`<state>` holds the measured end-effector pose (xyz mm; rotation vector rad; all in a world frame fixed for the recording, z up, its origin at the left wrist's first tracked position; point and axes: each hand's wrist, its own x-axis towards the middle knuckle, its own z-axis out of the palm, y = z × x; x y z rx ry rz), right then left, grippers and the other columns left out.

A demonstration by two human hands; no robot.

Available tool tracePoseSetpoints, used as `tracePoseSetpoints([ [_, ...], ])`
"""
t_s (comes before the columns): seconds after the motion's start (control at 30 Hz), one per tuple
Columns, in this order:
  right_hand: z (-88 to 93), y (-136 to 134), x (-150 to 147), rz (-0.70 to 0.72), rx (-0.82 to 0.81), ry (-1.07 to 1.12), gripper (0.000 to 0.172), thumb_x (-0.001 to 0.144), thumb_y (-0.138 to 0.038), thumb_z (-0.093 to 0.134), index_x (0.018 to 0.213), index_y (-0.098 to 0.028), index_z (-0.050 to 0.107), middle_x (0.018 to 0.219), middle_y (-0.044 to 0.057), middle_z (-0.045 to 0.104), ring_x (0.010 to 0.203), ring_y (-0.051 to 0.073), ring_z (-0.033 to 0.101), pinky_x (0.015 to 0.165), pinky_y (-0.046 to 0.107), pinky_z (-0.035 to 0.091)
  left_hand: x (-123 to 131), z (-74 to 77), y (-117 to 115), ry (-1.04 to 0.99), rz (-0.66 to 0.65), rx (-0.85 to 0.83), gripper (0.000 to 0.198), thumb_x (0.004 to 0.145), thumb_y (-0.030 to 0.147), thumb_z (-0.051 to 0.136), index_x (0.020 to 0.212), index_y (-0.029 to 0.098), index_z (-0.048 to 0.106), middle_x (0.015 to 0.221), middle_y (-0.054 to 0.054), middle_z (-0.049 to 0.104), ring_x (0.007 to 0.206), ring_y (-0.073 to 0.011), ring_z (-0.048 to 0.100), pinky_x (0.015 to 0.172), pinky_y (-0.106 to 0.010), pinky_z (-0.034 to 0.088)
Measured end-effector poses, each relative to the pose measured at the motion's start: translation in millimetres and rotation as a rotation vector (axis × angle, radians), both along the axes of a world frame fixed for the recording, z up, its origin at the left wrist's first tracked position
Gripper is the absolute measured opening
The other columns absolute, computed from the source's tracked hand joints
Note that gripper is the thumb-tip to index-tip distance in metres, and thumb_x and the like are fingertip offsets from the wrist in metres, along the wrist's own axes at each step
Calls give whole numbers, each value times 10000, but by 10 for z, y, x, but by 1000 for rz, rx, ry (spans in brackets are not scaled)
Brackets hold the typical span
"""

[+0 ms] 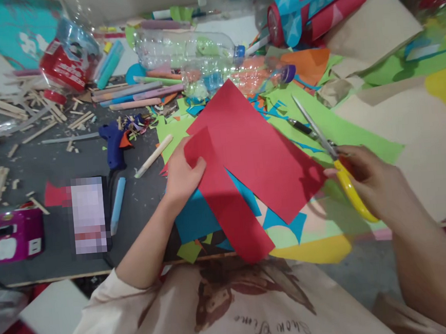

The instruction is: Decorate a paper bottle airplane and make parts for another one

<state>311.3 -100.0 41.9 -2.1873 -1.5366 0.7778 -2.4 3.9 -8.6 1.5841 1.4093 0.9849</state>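
My left hand point(183, 172) pinches the upper end of a red paper strip point(236, 209) between thumb and fingers. The strip hangs down to the table's front edge. Behind it lies a larger red paper sheet point(252, 144); whether the two are joined under my hand I cannot tell. In my right hand point(374, 181) is a pair of scissors point(332, 153) with yellow handles, its blades pointing up and away, just right of the red sheet. A black pen point(303, 128) rests beside the blades. Blue paper point(196, 218) shows beneath the strip.
Clear plastic bottles point(186, 46) lie behind the sheet, near several markers point(140, 93). Left are a blue glue gun point(113, 145), a blurred phone-like object point(88, 213), a purple box point(19, 234) and wood sticks point(1, 189). Green paper point(362, 130) and beige paper point(402, 137) spread right.
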Motion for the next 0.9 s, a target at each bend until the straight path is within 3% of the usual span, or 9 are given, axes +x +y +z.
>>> tracePoseSetpoints([
  [0.1,-27,75,230,-116,-50,-317,339,781,-428,654,1078,-267,626,889,95,704,785,284,658,721,386,484,-82,-18,46,55,46,130,573,658,59,567,1205,230,583,1288,-64,630,1276,-259,556,1157,-430,408],
  [0.23,-75,143,474,-163,-95,-459,402,728,-289,645,1130,-280,647,983,122,754,921,323,690,785,393,507,-210,-50,116,134,123,231,706,691,75,649,1351,270,492,1438,-70,495,1408,-286,399,1226,-473,297],
  [0.37,-30,246,678,30,-160,-573,491,739,-247,637,1230,-236,642,1152,156,736,1028,324,669,808,385,504,-266,-52,156,243,212,289,713,746,192,719,1405,304,468,1570,-41,335,1490,-322,252,1229,-517,219],
  [0.43,31,325,676,99,-129,-681,427,793,-274,606,1204,-180,672,1175,204,722,1053,348,650,833,416,495,-246,-43,147,297,140,328,555,818,268,674,1356,299,543,1546,-41,401,1479,-320,287,1219,-525,217],
  [0.53,113,489,452,22,96,-667,386,849,-279,554,1179,-122,680,1163,248,710,1056,354,647,879,448,488,-162,-39,91,340,-144,367,313,909,309,553,1195,271,675,1355,-87,620,1295,-300,532,1118,-494,373],
  [0.63,88,705,57,173,130,-314,288,885,-323,564,1086,-167,699,1126,180,729,1013,292,670,854,392,507,-60,-68,10,396,-354,365,292,950,301,472,1098,227,712,1175,-107,704,1111,-271,637,978,-437,473],
  [0.7,-17,864,-190,305,131,-174,221,884,-326,573,979,-178,707,1050,143,732,977,279,670,871,397,503,-11,-98,-33,420,-372,366,304,957,282,442,1058,203,718,1060,-112,709,1013,-251,647,888,-391,497],
  [0.77,-172,1017,-374,369,195,-174,195,887,-305,560,970,-189,693,989,117,702,980,282,649,903,428,495,16,-123,-53,393,-347,349,295,953,264,438,1008,190,718,938,-100,685,919,-229,640,808,-346,499],
  [0.9,-441,1224,-550,375,227,-224,137,854,-292,616,939,-185,632,966,117,646,1043,306,599,944,471,473,29,-123,-40,269,-315,231,208,924,236,481,953,191,682,849,-56,630,828,-182,613,752,-290,485],
])
